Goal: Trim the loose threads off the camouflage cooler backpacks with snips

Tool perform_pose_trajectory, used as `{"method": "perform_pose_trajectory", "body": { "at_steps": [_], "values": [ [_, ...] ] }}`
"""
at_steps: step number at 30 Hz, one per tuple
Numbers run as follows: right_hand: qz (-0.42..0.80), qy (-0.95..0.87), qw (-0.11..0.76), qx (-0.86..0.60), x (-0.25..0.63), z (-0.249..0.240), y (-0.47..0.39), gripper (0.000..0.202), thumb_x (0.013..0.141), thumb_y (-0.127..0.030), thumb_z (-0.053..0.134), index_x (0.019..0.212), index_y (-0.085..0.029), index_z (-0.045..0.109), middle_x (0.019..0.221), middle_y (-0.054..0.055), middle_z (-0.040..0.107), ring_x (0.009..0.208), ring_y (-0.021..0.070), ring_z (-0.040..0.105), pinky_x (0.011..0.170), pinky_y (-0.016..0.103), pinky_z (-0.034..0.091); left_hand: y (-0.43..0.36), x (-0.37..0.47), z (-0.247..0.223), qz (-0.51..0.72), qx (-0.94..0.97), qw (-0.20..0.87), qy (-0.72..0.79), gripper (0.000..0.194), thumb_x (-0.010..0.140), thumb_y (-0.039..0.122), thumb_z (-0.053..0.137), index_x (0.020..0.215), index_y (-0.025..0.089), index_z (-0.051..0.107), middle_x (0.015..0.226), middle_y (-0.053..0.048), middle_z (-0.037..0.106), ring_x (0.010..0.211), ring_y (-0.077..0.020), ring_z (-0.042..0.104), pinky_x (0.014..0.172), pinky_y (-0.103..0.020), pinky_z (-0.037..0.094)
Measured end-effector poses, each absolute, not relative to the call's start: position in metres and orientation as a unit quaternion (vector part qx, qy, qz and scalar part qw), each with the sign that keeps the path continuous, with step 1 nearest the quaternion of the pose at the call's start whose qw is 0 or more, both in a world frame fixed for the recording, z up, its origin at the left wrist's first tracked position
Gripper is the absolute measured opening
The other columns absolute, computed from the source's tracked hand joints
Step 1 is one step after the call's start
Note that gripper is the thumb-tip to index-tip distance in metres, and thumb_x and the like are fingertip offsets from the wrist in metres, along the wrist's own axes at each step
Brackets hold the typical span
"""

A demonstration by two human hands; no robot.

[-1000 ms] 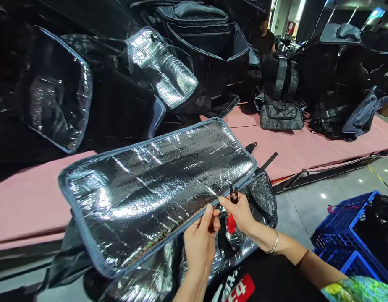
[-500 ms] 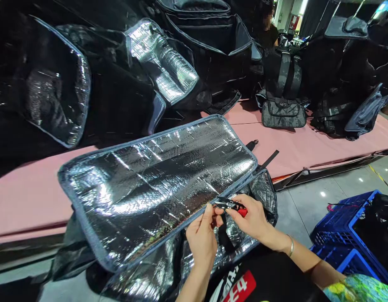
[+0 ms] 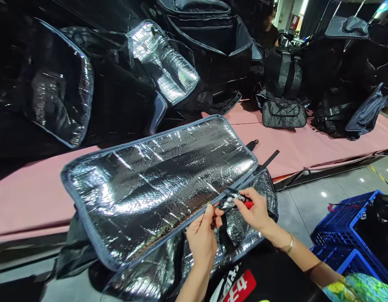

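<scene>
A silver foil-lined bag flap [image 3: 162, 180] with grey-blue edging lies tilted across the middle, over the crumpled foil interior of a bag [image 3: 150, 264]. My left hand [image 3: 205, 230] pinches at the flap's lower edge; what lies between its fingertips is too small to make out. Just to its right, my right hand [image 3: 253, 212] is closed on small snips [image 3: 248, 204] with red on the handle and dark blades, which point toward the flap's edge. A black strap [image 3: 224, 233] hangs below, between the hands.
Black bags with foil linings [image 3: 169, 67] are piled behind the pink table [image 3: 323, 147]. A camouflage pouch [image 3: 284, 114] sits on it. Blue crates [image 3: 342, 222] stand on the floor at right. A person [image 3: 269, 35] is at the back.
My right hand has moved slightly right, away from my left hand, with the snips. My left hand stays at the flap's edge.
</scene>
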State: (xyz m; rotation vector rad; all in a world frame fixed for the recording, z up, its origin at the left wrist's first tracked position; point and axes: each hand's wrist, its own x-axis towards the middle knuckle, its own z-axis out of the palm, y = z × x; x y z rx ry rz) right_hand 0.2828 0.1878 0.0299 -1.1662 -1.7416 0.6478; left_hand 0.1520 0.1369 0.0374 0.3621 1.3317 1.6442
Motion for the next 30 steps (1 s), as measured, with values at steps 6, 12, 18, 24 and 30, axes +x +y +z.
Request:
{"method": "perform_pose_trajectory", "body": {
  "at_steps": [6,12,18,24,30],
  "values": [
    [0.293,-0.638,0.480,-0.526,0.293,0.022,0.193,0.021,0.079,-0.037,0.059,0.087,-0.018,0.055,0.067,-0.002,0.058,0.058,0.0111,0.054,0.058,0.023,0.045,0.137,0.152,0.036,0.676,0.141,0.479,0.542,0.033,0.062,0.044,0.074,0.061,0.012,0.064,0.057,-0.001,0.060,0.045,-0.0064,0.043,0.044,-0.021,0.032],
    [0.280,-0.752,0.413,-0.431,0.279,0.032,0.175,0.018,0.081,-0.035,0.057,0.088,-0.018,0.058,0.074,0.002,0.063,0.062,0.0122,0.058,0.060,0.023,0.047,0.136,0.151,0.032,0.670,0.158,0.476,0.548,0.033,0.064,0.043,0.073,0.059,0.012,0.063,0.056,-0.001,0.059,0.046,-0.0068,0.043,0.046,-0.021,0.034],
    [0.249,-0.790,0.376,-0.415,0.280,0.039,0.180,0.021,0.085,-0.038,0.052,0.091,-0.019,0.058,0.080,0.004,0.066,0.071,0.0145,0.062,0.066,0.024,0.049,0.135,0.150,0.033,0.664,0.163,0.481,0.549,0.035,0.063,0.044,0.073,0.058,0.012,0.062,0.055,-0.001,0.058,0.046,-0.0074,0.043,0.046,-0.021,0.034],
    [0.268,-0.753,0.413,-0.438,0.279,0.034,0.182,0.019,0.081,-0.038,0.056,0.085,-0.020,0.059,0.076,0.002,0.066,0.066,0.0138,0.061,0.063,0.024,0.049,0.135,0.152,0.030,0.671,0.159,0.478,0.545,0.033,0.064,0.044,0.073,0.059,0.012,0.062,0.056,-0.001,0.058,0.046,-0.0067,0.043,0.046,-0.021,0.034],
    [0.338,-0.663,0.460,-0.485,0.275,0.018,0.178,0.019,0.075,-0.035,0.063,0.083,-0.019,0.058,0.070,-0.001,0.063,0.060,0.0122,0.058,0.059,0.023,0.047,0.135,0.151,0.032,0.670,0.166,0.477,0.544,0.033,0.064,0.044,0.073,0.063,0.012,0.065,0.054,0.000,0.056,0.046,-0.0067,0.042,0.045,-0.021,0.033]
  ]
}}
